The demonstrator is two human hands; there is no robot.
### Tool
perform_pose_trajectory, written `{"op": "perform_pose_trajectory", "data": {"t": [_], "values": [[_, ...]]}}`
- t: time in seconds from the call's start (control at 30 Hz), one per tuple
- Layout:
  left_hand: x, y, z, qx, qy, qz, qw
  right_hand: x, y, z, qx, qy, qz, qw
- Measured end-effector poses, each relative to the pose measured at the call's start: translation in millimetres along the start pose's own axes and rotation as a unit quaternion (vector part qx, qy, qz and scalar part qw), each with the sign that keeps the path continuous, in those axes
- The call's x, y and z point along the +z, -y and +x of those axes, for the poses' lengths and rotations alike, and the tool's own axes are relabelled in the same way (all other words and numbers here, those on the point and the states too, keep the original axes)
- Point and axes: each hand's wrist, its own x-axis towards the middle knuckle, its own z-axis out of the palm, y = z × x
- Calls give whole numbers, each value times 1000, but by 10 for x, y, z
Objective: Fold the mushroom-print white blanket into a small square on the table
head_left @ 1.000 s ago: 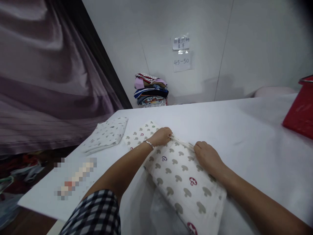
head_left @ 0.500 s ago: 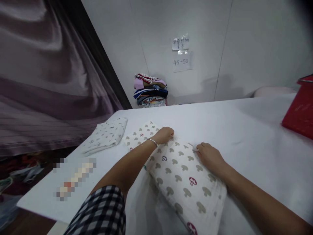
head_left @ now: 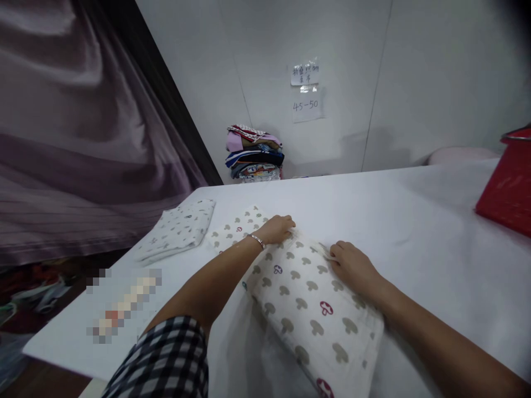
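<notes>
A white cloth with beige and a few red mushroom prints (head_left: pixel 307 298) lies folded in layers in front of me, its near end running out at the bottom of the view. My left hand (head_left: pixel 281 228) pinches its far left corner, fingertips closed on the fabric. At the far right corner, my right hand (head_left: pixel 352 268) grips the edge between thumb and fingers. The fabric between both hands is wrinkled. Beyond my left forearm, a second piece of mushroom-print cloth (head_left: pixel 234 229) lies flat, partly hidden by that arm.
Further left on the white table (head_left: pixel 398 215) lies a folded white cloth with small prints (head_left: pixel 178 229). Folded textiles (head_left: pixel 255 155) are stacked against the wall behind. A red container (head_left: pixel 508 185) stands at the right edge, and a mauve curtain (head_left: pixel 83 138) hangs left.
The cloth's far edge was pulled into a taut band between my hands; now it is looser and lies flatter. My right hand has shifted only slightly.
</notes>
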Motion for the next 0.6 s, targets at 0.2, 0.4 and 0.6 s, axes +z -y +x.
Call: {"op": "perform_pose_trajectory", "data": {"t": [0.2, 0.4, 0.6], "values": [[-38, 24, -31, 6, 6, -7, 1000, 23, -16, -1, 17, 3, 34, 999], [-60, 48, -20, -12, 6, -11, 1000, 41, -60, 23, 46, 21, 84, 995], [-35, 28, 161, -25, 25, -13, 999, -48, -151, 78, 77, 79, 126, 986]]}}
